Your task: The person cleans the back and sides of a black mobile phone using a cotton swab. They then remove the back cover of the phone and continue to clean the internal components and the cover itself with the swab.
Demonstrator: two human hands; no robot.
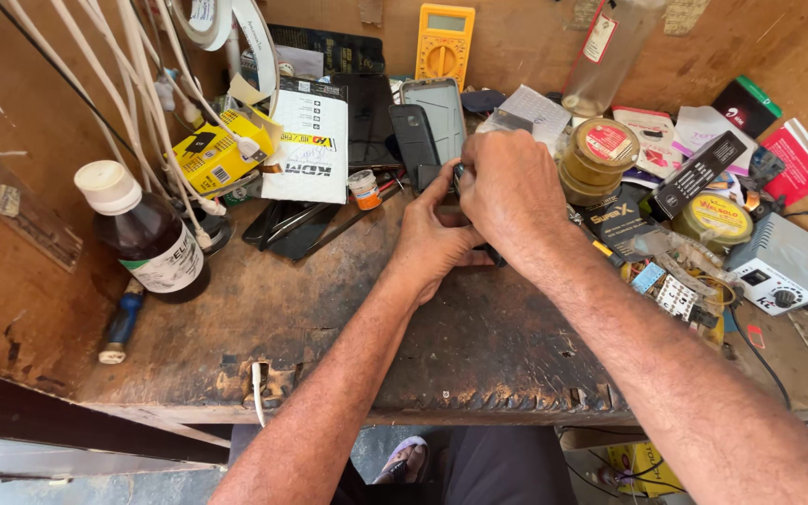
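Behind bare bench front (329,337), both hands (479,206) clutter-hemmed.

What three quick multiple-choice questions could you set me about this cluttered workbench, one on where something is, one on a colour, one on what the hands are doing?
1. Where does the brown bottle with the white cap stand?
A. at the left of the bench
B. at the right of the bench
C. on the floor

2. What colour is the multimeter propped against the back wall?
A. blue
B. yellow
C. white

3. What are the two hands doing?
A. resting flat and apart
B. both closed on a small dark object
C. one lifting the bottle

Answers:
1 A, it stands near the left wall, beside the white cables.
2 B, its case is yellow around a grey screen.
3 B, the left hand and right hand meet around the small dark object at mid-bench.
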